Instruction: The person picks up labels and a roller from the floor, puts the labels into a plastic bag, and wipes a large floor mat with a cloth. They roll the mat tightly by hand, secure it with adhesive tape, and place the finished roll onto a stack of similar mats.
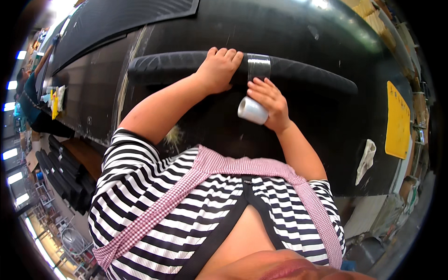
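Note:
A long black rolled-up sheet [308, 72] lies crosswise on the dark table [200, 126]. My left hand [219, 71] grips it left of its middle, fingers over the far side and thumb at the near side. A band of clear film [259, 66] wraps around the roll just right of that hand. My right hand [271, 103] is closed round a small roll of clear stretch film [252, 111], close to the near side of the black roll. Its fingertips reach the lower edge of the film band.
Flat black sheets [116, 21] lie at the far left. On the right are a yellow board [396, 121] and a white cloth [366, 161]. More black rolls [63, 175] are piled at the lower left. Another person [31, 102] leans over the table's left end.

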A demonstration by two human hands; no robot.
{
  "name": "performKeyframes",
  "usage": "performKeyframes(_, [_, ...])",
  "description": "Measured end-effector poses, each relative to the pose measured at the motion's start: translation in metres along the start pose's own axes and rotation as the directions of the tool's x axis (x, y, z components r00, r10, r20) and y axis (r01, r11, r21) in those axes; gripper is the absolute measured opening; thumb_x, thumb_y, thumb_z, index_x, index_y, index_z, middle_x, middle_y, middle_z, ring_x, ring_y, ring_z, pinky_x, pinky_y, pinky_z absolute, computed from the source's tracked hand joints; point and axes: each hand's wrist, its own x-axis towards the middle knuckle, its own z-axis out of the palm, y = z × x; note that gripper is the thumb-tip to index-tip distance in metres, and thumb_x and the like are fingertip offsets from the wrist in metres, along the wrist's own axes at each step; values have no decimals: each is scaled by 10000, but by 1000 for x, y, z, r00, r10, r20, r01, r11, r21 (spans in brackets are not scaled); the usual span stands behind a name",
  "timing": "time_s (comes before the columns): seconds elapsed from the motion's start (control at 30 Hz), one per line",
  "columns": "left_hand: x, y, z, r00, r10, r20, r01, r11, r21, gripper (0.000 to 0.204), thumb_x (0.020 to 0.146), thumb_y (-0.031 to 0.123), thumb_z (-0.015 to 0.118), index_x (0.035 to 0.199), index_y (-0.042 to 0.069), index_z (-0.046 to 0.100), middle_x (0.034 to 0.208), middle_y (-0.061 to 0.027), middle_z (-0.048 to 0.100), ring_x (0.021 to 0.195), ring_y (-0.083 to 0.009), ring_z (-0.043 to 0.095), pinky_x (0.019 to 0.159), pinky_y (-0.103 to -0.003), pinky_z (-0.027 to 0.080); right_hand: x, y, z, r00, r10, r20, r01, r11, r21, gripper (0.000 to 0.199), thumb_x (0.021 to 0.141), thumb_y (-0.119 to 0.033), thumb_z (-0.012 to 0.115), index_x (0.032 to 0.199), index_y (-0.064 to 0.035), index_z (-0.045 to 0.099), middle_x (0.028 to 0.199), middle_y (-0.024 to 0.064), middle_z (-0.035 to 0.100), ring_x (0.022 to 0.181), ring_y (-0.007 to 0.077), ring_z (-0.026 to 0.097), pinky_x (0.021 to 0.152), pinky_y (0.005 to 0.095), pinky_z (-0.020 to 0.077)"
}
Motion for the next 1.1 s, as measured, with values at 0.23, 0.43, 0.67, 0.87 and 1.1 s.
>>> performKeyframes(0.23, [-72,36,-58,731,83,677,308,846,-436,952,594,269,930,1398,-27,514,1344,-224,605,1251,-371,588,1058,-419,457,-68,-89,5,978,-125,169,125,992,7,343,815,-140,755,1151,-73,739,1264,122,711,1264,280,636,1139,448,434])
performKeyframes(0.43, [-13,-41,-37,946,-320,55,325,926,-194,570,763,218,834,1279,97,624,1248,-147,666,1235,-358,588,1070,-417,465,-19,-62,8,992,-119,35,119,993,-12,396,768,-165,800,1144,-60,732,1240,124,715,1243,298,645,1121,462,445])
performKeyframes(0.67, [-28,2,-6,939,-115,-325,53,979,-196,354,802,165,749,1147,102,696,1286,-65,628,1237,-285,559,1075,-448,408,29,30,24,990,-111,-87,95,982,-164,378,759,-116,800,1128,-81,727,1271,112,700,1263,305,624,1104,474,458])
performKeyframes(0.87, [10,-39,51,965,-77,-249,89,995,38,927,779,331,795,1570,137,351,1642,-63,285,1528,-248,227,1258,-476,149,66,82,40,992,-100,-82,87,985,-148,304,809,-114,762,1105,-55,726,1284,125,693,1280,306,611,1126,474,434])
performKeyframes(1.1, [94,-89,41,971,-151,-188,160,986,36,1144,600,378,936,1564,203,345,1550,-87,434,1454,-298,370,1200,-496,243,122,148,46,976,-57,-209,23,987,-159,271,839,-59,676,1108,-58,711,1278,116,696,1284,305,607,1141,447,404])
